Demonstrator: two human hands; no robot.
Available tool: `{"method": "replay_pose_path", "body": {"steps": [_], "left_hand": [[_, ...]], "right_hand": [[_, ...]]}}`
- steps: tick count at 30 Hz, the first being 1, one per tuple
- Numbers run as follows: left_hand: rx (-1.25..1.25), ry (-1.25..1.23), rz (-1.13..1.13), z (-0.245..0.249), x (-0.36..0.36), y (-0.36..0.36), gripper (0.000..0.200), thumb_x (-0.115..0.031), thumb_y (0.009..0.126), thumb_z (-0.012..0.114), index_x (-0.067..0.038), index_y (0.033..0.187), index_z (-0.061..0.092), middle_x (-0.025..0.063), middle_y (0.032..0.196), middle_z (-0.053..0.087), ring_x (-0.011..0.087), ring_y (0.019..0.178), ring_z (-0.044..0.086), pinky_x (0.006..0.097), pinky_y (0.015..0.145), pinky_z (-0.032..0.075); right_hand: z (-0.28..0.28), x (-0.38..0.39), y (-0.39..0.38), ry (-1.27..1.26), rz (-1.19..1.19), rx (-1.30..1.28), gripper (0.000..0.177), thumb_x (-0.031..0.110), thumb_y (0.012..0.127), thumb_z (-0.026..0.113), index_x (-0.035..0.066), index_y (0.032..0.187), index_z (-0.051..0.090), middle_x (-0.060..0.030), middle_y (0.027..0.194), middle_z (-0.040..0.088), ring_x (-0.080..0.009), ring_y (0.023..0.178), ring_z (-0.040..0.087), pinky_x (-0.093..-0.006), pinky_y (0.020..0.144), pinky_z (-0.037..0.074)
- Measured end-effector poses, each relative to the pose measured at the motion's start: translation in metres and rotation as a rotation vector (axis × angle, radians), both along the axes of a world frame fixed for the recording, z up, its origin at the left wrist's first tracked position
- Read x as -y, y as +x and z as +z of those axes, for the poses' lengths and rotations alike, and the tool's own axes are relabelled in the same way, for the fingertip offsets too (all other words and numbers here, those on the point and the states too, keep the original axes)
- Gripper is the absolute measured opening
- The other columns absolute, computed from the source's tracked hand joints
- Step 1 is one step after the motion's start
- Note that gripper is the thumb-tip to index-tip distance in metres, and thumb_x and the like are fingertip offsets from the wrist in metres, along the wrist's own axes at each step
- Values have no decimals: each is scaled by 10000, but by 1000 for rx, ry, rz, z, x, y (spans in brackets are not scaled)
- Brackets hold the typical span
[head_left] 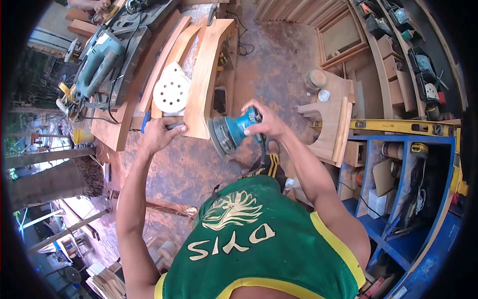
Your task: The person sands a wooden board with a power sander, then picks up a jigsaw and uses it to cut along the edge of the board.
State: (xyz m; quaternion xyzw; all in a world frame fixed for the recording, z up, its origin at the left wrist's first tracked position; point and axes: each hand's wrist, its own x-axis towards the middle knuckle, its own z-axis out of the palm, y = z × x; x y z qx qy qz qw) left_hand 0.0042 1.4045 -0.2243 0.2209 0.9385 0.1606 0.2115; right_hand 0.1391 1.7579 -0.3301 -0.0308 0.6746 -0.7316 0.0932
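Note:
My right hand [266,123] is wrapped round the teal body of a random orbital sander [238,125], held on its side. The sander's round pad faces left, against or very close to the edge of a curved wooden board [204,74]. At the board's near left corner my left hand [162,134] is closed round a short dark clamp-like piece [174,126], whose exact form I cannot make out. White sanding discs [170,94] with holes lie left of the board. Beside them are narrower wood strips [164,65].
A teal jigsaw [99,65] rests on the bench at left, near cords. Another person's hand [102,6] shows at top left. On the right stand a curved wooden piece [328,129], a yellow level [398,126] and a blue shelf [371,182]. A cord hangs below the sander.

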Motion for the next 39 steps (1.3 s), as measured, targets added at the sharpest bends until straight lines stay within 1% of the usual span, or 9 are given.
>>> {"method": "replay_pose_path", "body": {"steps": [2,5,7,8,15,21,35,38,39], "left_hand": [[55,-71,11,9,-6,2,558,-550,872,817,-66,1150,818,158,931,809,266,879,787,387,837,589],[-39,94,-27,-7,4,2,610,-659,855,776,-100,1089,838,105,764,762,237,723,742,388,718,556],[-26,68,-19,-5,4,6,609,-654,858,776,-95,1090,837,111,768,764,240,722,742,387,719,558],[-26,59,-15,-4,3,3,608,-652,860,776,-92,1090,836,114,770,764,241,721,743,387,720,559],[-17,79,-15,-4,3,3,610,-662,855,774,-99,1081,839,104,775,770,241,745,750,387,739,563],[-18,63,-25,-9,5,2,616,-667,850,775,-106,1095,839,97,775,773,243,758,756,392,746,563],[-7,35,-29,-5,4,-1,582,-640,858,784,-112,1097,839,107,821,791,241,791,770,380,749,572],[66,-23,5,14,-9,4,503,-488,885,833,-50,1133,818,155,1004,813,261,948,789,383,874,597],[72,-8,-11,9,-9,6,492,-490,883,832,-66,1132,821,146,1008,814,260,943,790,383,876,598]], "right_hand": [[-5,1,2,48,-10,-38,669,259,662,950,113,1222,614,-51,1128,654,-181,1051,615,-361,954,490],[-12,4,4,58,-38,-47,668,271,667,948,116,1224,616,-53,1137,654,-178,1067,615,-358,963,488],[-7,1,-8,-20,-37,-10,664,276,680,948,118,1232,614,-53,1151,656,-165,1080,618,-351,966,493],[-4,-2,-6,115,-20,-68,669,249,675,953,118,1237,614,-51,1153,655,-160,1076,618,-340,959,495],[-10,5,-2,40,-68,-65,676,254,671,948,99,1234,608,-62,1154,657,-183,1101,621,-351,972,489],[3,0,1,126,-36,-132,685,284,656,944,100,1226,611,-62,1152,663,-188,1094,623,-361,972,489],[1,-8,-3,18,71,-57,676,276,656,937,90,1224,621,-72,1132,671,-197,1080,629,-358,965,487],[-1,-3,0,38,5,-35,649,240,671,917,91,1224,613,-69,1154,665,-187,1080,623,-356,972,489],[-5,-2,-4,60,-4,-47,638,224,676,909,93,1223,608,-69,1167,663,-184,1084,621,-355,978,491]]}}
